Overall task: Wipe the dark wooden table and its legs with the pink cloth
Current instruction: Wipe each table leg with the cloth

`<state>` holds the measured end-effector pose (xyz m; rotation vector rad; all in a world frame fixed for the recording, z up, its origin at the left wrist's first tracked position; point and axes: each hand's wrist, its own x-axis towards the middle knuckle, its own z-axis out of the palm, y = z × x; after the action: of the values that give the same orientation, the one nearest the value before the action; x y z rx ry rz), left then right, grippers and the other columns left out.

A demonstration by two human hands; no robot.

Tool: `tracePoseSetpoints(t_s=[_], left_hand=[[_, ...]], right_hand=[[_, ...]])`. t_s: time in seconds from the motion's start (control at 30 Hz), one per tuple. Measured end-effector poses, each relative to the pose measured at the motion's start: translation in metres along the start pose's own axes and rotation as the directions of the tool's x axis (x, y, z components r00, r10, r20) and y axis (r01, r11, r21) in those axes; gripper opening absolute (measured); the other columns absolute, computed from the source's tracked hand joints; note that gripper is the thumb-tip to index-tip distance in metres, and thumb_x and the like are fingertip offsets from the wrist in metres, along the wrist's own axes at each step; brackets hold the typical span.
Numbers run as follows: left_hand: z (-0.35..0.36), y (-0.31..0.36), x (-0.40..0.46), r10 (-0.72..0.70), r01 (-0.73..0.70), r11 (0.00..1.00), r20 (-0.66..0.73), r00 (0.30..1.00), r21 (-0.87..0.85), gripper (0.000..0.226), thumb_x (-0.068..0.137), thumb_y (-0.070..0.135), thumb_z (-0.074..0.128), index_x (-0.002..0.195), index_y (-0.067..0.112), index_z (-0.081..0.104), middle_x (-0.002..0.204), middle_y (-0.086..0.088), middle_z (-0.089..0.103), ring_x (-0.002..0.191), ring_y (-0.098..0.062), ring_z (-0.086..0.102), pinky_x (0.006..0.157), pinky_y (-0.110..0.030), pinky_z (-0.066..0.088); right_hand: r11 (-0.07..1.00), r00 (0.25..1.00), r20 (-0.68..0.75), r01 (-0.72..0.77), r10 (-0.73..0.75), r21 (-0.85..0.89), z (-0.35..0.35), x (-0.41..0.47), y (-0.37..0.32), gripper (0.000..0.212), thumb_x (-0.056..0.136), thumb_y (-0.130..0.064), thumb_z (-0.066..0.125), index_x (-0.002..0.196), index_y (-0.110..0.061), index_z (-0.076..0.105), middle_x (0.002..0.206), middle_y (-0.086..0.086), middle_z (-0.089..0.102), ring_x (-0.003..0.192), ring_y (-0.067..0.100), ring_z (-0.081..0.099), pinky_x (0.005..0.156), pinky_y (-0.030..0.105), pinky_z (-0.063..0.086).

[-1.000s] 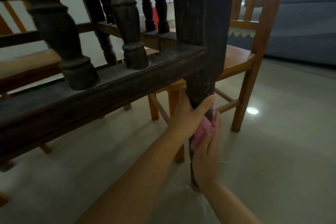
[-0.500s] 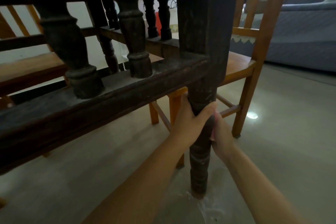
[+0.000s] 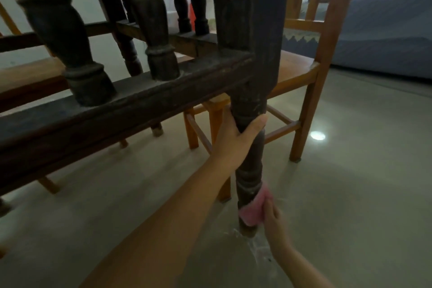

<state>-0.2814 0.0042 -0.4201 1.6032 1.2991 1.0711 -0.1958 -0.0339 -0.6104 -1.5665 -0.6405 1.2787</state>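
Pink cloth (image 3: 253,208) now lower on leg (image 3: 249,170)

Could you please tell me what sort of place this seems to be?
Probably a home's living and dining area: a blue sofa stands behind, light wooden chairs sit beside the dark table, and the floor is smooth and shiny.
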Motion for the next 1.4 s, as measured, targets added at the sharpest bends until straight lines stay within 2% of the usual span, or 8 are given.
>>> tracePoseSetpoints(t_s=[0.13,0.23,0.47,0.67,0.8,1.03,1.17,1.4], left_hand=[[-0.007,0.009,-0.006,-0.068,0.071,0.989,-0.033,0.997,0.129,0.097,0.076,0.056,0.057,0.146,0.012,0.006,0.151,-0.004,0.018,0.138,-0.009,0.021,0.112,-0.025,0.016],[-0.007,0.018,-0.009,-0.136,0.151,0.961,-0.083,0.987,0.233,0.095,0.066,0.072,0.052,0.136,0.012,0.031,0.137,-0.013,0.042,0.127,-0.024,0.04,0.104,-0.036,0.034],[-0.041,0.052,-0.067,-0.349,0.309,0.906,0.097,0.932,0.291,0.057,0.09,0.028,0.053,0.141,0.023,0.029,0.144,0.0,0.036,0.128,-0.018,0.041,0.104,-0.04,0.038],[-0.082,0.149,-0.133,-0.38,0.214,0.812,0.214,0.9,0.543,0.051,0.095,0.032,0.044,0.142,0.021,0.028,0.145,0.0,0.036,0.131,-0.013,0.036,0.105,-0.024,0.027],[-0.134,0.219,-0.175,-0.395,0.148,0.789,0.308,0.866,0.596,0.051,0.096,0.032,0.041,0.143,0.02,0.024,0.147,-0.001,0.031,0.132,-0.017,0.033,0.106,-0.026,0.025],[-0.241,0.289,-0.259,-0.346,-0.018,0.726,0.389,0.854,0.687,0.052,0.096,0.034,0.037,0.143,0.02,0.021,0.145,0.0,0.032,0.132,-0.016,0.031,0.107,-0.032,0.024],[-0.296,0.303,-0.31,-0.359,0.005,0.695,0.342,0.868,0.719,0.053,0.096,0.034,0.037,0.144,0.02,0.02,0.147,0.001,0.03,0.134,-0.014,0.028,0.113,-0.036,0.017],[-0.388,0.311,-0.444,-0.446,0.125,0.583,0.188,0.875,0.803,0.054,0.096,0.036,0.036,0.145,0.022,0.018,0.147,0.001,0.029,0.135,-0.016,0.028,0.112,-0.035,0.017]], right_hand=[[0.977,0.995,-0.076,-0.053,0.07,0.209,0.02,-0.024,-0.067,0.041,0.099,-0.043,0.034,0.117,-0.016,0.06,0.097,0.003,0.061,0.081,0.015,0.057,0.069,0.028,0.045],[0.933,0.984,-0.029,-0.157,0.176,0.325,0.022,-0.054,-0.126,0.045,0.1,-0.043,0.034,0.13,-0.014,0.051,0.109,0.002,0.057,0.099,0.021,0.056,0.085,0.034,0.045],[0.96,0.998,-0.014,0.06,-0.066,-0.272,-0.047,-0.128,-0.203,0.023,0.101,-0.021,0.04,0.118,-0.026,0.055,0.12,0.004,0.06,0.108,0.02,0.058,0.095,0.04,0.049],[0.193,0.923,0.363,0.381,-0.125,-0.904,-0.097,-0.222,-0.287,0.051,0.096,-0.017,0.051,0.144,-0.025,0.037,0.153,-0.007,0.031,0.145,0.027,0.017,0.117,0.044,0.0],[-0.117,0.867,0.449,0.433,-0.216,-0.894,-0.088,-0.303,-0.321,0.073,0.051,-0.012,0.092,0.118,-0.022,0.063,0.119,-0.004,0.068,0.108,0.034,0.064,0.101,0.049,0.04],[-0.098,0.846,0.493,0.483,-0.203,-0.87,-0.03,-0.45,-0.368,0.04,0.077,-0.028,0.042,0.102,-0.023,0.072,0.106,-0.003,0.073,0.097,0.029,0.07,0.074,0.046,0.057],[-0.101,0.839,0.524,0.514,-0.149,-0.852,0.007,-0.5,-0.352,0.062,0.098,-0.049,0.004,0.11,-0.024,0.059,0.111,-0.006,0.068,0.109,0.023,0.064,0.101,0.031,0.043],[0.043,0.726,0.686,0.685,0.042,-0.727,0.061,-0.588,-0.322,0.068,0.088,-0.055,0.018,0.141,-0.02,0.041,0.15,0.0,0.038,0.144,0.017,0.024,0.119,0.041,0.019]])
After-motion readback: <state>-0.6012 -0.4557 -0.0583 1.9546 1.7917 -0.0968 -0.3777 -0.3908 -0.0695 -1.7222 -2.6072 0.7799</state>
